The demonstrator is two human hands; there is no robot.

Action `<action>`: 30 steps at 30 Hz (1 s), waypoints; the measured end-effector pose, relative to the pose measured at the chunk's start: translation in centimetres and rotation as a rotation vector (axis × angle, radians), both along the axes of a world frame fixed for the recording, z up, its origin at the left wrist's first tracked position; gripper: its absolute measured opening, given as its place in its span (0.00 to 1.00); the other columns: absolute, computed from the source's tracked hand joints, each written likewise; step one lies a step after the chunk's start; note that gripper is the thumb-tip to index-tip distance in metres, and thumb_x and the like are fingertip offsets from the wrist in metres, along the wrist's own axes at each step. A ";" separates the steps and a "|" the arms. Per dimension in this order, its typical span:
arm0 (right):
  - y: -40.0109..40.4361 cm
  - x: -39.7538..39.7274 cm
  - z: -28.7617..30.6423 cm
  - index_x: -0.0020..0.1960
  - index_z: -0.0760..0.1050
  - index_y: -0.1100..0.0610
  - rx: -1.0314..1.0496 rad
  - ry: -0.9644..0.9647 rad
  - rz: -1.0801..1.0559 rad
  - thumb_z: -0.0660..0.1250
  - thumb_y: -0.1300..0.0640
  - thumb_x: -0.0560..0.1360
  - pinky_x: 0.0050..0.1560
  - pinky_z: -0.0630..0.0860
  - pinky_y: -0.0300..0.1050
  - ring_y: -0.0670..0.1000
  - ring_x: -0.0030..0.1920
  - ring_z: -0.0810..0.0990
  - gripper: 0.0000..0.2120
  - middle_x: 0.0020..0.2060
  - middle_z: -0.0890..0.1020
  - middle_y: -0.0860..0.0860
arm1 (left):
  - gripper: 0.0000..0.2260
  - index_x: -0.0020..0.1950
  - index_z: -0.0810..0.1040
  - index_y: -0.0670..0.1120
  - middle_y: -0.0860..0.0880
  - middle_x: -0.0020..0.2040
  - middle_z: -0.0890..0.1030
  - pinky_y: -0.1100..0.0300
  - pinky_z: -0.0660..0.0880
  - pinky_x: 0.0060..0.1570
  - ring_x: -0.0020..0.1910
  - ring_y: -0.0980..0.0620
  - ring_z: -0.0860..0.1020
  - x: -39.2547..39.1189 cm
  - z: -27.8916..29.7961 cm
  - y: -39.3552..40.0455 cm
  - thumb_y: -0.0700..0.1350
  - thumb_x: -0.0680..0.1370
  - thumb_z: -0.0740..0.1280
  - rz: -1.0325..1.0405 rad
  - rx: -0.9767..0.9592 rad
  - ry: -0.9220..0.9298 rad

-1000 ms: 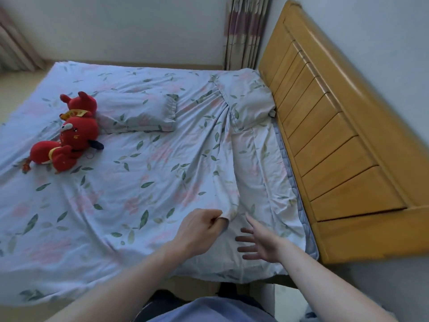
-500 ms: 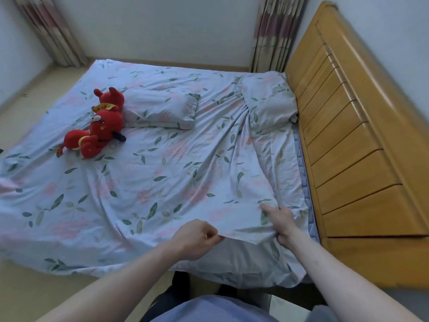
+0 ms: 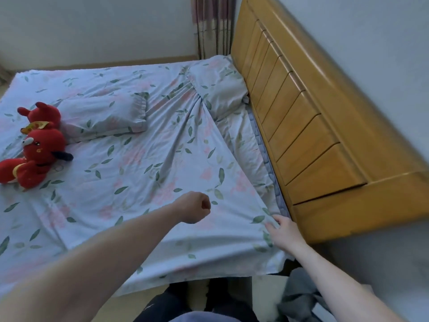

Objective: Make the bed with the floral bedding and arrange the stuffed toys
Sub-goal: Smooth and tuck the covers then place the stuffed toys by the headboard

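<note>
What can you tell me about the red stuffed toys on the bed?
The red plush stuffed toys lie in a heap on the pale blue floral bedding, at the far left of the bed. They look soft and fuzzy, with rounded ears, gold trim and one dark horn sticking out. How many toys there are I cannot tell for certain; it looks like two or three. The top one leans against the floral pillow. Neither hand touches them.

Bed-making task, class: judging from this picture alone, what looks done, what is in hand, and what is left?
Done: the floral cover is spread over most of the bed. In hand: the right hand holds its corner near the headboard; the left hand is a fist above it. Left: creases, one pillow mid-bed, toys unarranged.
</note>
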State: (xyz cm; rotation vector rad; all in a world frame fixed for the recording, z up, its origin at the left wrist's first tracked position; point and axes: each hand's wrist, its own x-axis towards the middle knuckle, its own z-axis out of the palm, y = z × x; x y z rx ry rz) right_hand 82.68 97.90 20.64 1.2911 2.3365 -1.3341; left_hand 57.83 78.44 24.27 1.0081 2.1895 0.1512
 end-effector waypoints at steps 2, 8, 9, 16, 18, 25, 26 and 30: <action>0.6 1.0 -0.7 0.37 0.78 0.48 -0.018 -0.014 -0.028 0.66 0.49 0.79 0.43 0.77 0.49 0.51 0.40 0.81 0.12 0.35 0.83 0.48 | 0.11 0.59 0.80 0.53 0.54 0.58 0.81 0.53 0.76 0.57 0.56 0.49 0.78 -0.4 0.0 3.0 0.53 0.79 0.65 -0.089 0.003 0.048; 0.7 2.9 -3.4 0.36 0.77 0.51 -0.053 -0.017 -0.109 0.66 0.45 0.79 0.37 0.75 0.48 0.52 0.38 0.81 0.16 0.34 0.81 0.50 | 0.18 0.70 0.72 0.53 0.51 0.70 0.69 0.50 0.76 0.57 0.57 0.45 0.78 -1.6 -2.9 12.2 0.51 0.80 0.67 -0.322 -0.013 0.182; 1.0 3.3 -4.4 0.37 0.77 0.51 -0.068 -0.028 -0.129 0.66 0.45 0.79 0.37 0.76 0.48 0.52 0.38 0.81 0.15 0.34 0.82 0.50 | 0.19 0.70 0.71 0.53 0.50 0.71 0.68 0.50 0.77 0.54 0.56 0.45 0.78 -1.9 -3.7 14.0 0.50 0.80 0.67 -0.373 -0.011 0.193; 1.8 4.6 -8.0 0.41 0.78 0.56 -0.130 -0.056 -0.179 0.65 0.45 0.77 0.34 0.70 0.45 0.56 0.38 0.81 0.15 0.35 0.81 0.54 | 0.27 0.73 0.69 0.56 0.55 0.75 0.66 0.50 0.79 0.49 0.60 0.43 0.78 -3.0 -10.5 22.9 0.35 0.76 0.61 -0.618 -0.076 0.257; 2.4 5.4 -10.3 0.40 0.79 0.53 -0.148 -0.091 -0.204 0.66 0.44 0.76 0.35 0.73 0.47 0.52 0.36 0.80 0.14 0.34 0.81 0.50 | 0.29 0.74 0.68 0.57 0.55 0.76 0.67 0.51 0.78 0.54 0.66 0.44 0.75 -2.8 -14.1 24.9 0.36 0.76 0.60 -0.700 -0.117 0.260; 5.3 7.4 -16.3 0.25 0.65 0.50 -0.196 -0.203 -0.173 0.68 0.40 0.77 0.30 0.60 0.44 0.46 0.25 0.65 0.27 0.22 0.66 0.44 | 0.16 0.65 0.79 0.58 0.51 0.67 0.78 0.49 0.74 0.63 0.64 0.44 0.76 -5.2 -24.6 29.1 0.61 0.80 0.64 -0.695 -0.139 0.200; 5.5 8.1 -19.7 0.25 0.64 0.50 -0.227 -0.203 -0.177 0.67 0.40 0.78 0.30 0.60 0.44 0.46 0.25 0.65 0.28 0.23 0.66 0.45 | 0.15 0.62 0.80 0.57 0.51 0.63 0.80 0.49 0.75 0.62 0.61 0.43 0.78 -5.2 -27.7 29.4 0.62 0.80 0.65 -0.675 -0.116 0.170; 6.7 9.4 -22.2 0.27 0.62 0.52 -0.197 -0.246 -0.182 0.68 0.38 0.77 0.31 0.60 0.46 0.47 0.25 0.66 0.29 0.23 0.66 0.47 | 0.11 0.54 0.82 0.52 0.47 0.49 0.83 0.48 0.77 0.55 0.51 0.42 0.79 -4.7 -28.7 29.8 0.58 0.80 0.67 -0.531 0.051 0.118</action>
